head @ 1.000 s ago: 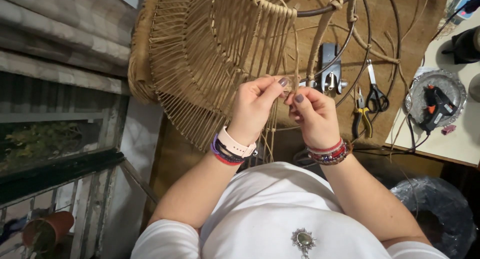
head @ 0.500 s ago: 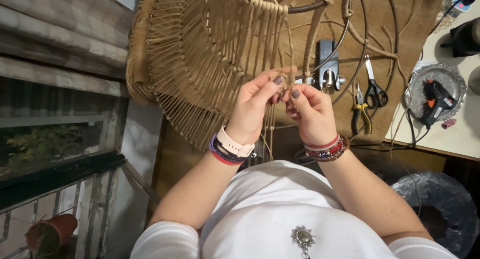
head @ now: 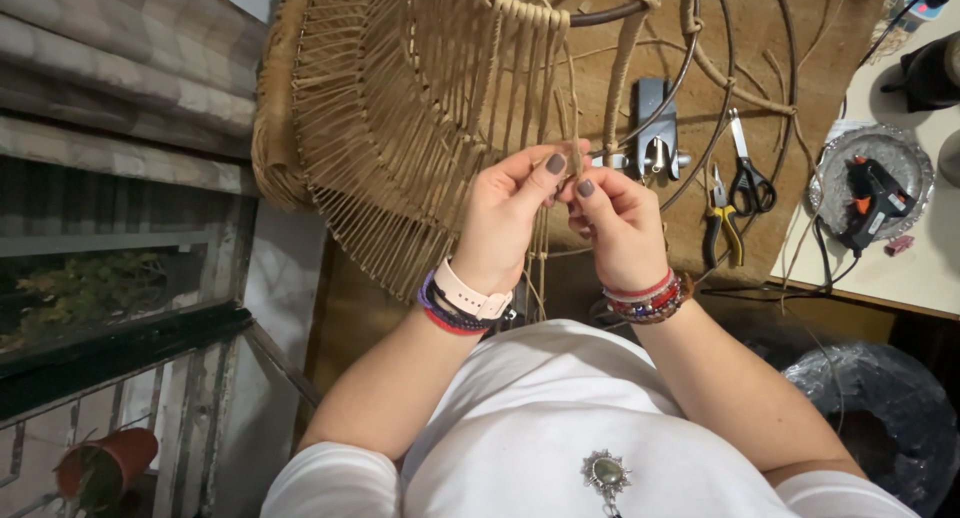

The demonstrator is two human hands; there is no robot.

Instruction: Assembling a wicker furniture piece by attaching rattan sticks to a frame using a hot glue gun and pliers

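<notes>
A large woven shade of tan cord [head: 400,118] on a dark metal ring frame [head: 700,88] hangs in front of me. My left hand [head: 505,213] and my right hand [head: 615,223] meet just below its rim, thumbs touching, both pinching the same loose tan cord strands [head: 545,268] that trail down between my wrists. My left wrist carries a pale watch strap and bracelets, my right wrist red and beaded bracelets.
On the brown board behind lie a grey stapler-like tool [head: 655,128], scissors [head: 748,178] and yellow-handled pliers [head: 722,228]. A glue gun [head: 872,198] rests on a silver plate on the white table at right. A black bag [head: 880,418] sits lower right; a window railing and a terracotta pot [head: 105,463] are at left.
My hands stayed together on the cord strands, shifting slightly right and up against the shade's rim. The view has tilted a little.
</notes>
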